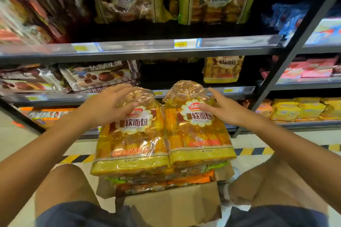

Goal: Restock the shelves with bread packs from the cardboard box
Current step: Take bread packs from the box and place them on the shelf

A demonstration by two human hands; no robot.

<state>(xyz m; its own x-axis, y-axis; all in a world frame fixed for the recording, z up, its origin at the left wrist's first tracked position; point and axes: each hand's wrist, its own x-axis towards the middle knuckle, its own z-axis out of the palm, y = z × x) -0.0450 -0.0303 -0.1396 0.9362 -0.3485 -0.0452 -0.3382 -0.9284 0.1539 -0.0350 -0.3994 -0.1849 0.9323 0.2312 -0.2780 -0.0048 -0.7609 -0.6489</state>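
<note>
Two yellow clear-plastic bread packs, the left bread pack (pixel 132 134) and the right bread pack (pixel 197 129), are laid side by side, touching, atop further packs in the open brown cardboard box (pixel 171 206). The dark metal shelves (pixel 140 49) are found at twelve o'clock, behind the box.

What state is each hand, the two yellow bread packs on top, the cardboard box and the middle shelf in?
Left hand: fingers spread, resting on the left pack.
Right hand: fingers straight, touching the right pack.
Left yellow bread pack: sealed, lying atop the stack.
Right yellow bread pack: sealed, beside the left one.
Brown cardboard box: flaps open, filled above the rim.
Middle shelf: part stocked, dark gap in the centre.
</note>
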